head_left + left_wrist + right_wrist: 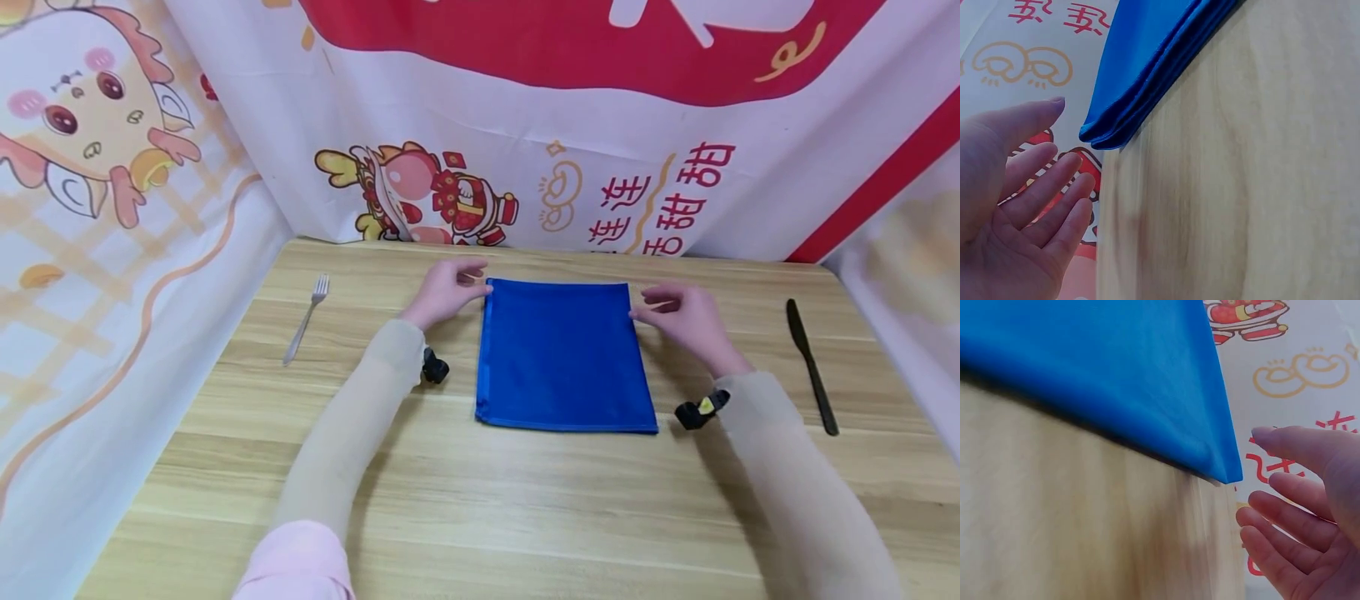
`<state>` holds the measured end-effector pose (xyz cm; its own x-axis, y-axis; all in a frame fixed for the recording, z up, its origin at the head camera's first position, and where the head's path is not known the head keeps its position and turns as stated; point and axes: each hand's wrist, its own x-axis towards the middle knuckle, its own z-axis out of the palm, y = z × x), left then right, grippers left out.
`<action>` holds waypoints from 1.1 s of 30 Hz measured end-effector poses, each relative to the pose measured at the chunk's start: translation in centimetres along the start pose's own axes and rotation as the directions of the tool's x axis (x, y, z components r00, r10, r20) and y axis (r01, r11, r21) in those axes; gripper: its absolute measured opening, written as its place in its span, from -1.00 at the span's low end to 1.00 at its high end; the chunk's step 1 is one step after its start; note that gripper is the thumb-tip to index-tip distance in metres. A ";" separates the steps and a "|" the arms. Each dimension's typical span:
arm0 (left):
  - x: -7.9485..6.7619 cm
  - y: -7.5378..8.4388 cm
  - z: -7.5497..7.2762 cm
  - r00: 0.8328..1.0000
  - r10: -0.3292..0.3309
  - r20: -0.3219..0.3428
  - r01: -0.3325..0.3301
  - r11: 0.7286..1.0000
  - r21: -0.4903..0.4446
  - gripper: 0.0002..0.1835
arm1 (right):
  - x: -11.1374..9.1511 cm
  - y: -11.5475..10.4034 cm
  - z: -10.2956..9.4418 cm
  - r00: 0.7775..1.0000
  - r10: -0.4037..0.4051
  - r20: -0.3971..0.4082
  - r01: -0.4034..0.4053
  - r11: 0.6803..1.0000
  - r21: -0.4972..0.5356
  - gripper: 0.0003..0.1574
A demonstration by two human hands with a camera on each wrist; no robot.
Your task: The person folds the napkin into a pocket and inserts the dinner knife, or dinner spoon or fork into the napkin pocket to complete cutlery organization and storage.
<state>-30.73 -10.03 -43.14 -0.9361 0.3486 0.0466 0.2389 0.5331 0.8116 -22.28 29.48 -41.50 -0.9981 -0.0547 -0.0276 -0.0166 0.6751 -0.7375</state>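
Note:
A blue folded cloth (566,358) lies flat on the wooden table, roughly square, with stacked layers showing along its left edge. My left hand (447,292) is beside its far left corner, fingers relaxed; the left wrist view shows a small gap between the fingertips and the cloth (1141,62). Near the far right corner is my right hand (686,321), fingers loosely bent. In the right wrist view that hand (1310,512) holds nothing and stays just apart from the cloth's corner (1147,381).
A silver fork (306,321) lies at the left of the wooden table (480,508). On the right is a dark knife (812,367). A printed curtain (480,125) hangs behind the table's far edge, and another printed cloth (97,275) hangs at the left.

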 end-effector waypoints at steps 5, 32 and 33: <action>-0.6 0.4 -0.1 1.000 -0.001 -0.003 0.001 1.000 0.018 -0.47 | -2.5 0.3 -0.5 1.000 -0.012 0.025 0.013 0.999 -0.034 -0.26; 2.3 0.3 0.6 0.996 -0.051 0.066 0.046 0.997 0.069 -0.62 | -12.1 0.9 1.4 0.990 -0.024 0.138 0.036 0.996 -0.086 -0.45; 2.3 0.3 0.7 0.996 -0.052 0.068 0.047 0.996 0.073 -0.63 | -12.2 0.9 1.5 0.991 -0.024 0.133 0.037 0.995 -0.094 -0.48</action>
<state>-32.64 -8.55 -43.23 -0.9277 0.3717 -0.0349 0.2128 0.6034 0.7685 -10.02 29.60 -42.85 -0.9808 -0.1682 -0.0990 -0.0589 0.7386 -0.6716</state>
